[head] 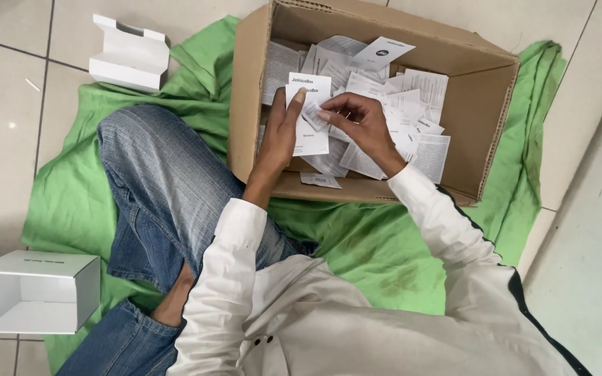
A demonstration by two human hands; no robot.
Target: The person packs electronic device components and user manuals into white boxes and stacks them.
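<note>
My left hand [283,132] grips a small stack of white printed cards [309,87] upright over the near left part of a brown cardboard box [249,76]. My right hand [360,118] pinches a small folded paper slip [317,120] against the front of that stack. Both hands hover inside the box, above several loose white leaflets and cards [412,118] that cover its bottom. One white card [383,51] leans against the box's far wall.
The box sits on a green cloth [357,244] spread over a tiled floor. My jeans-clad knee [155,174] lies left of the box. An open white carton [128,56] stands at the upper left, another white carton [36,291] at the lower left.
</note>
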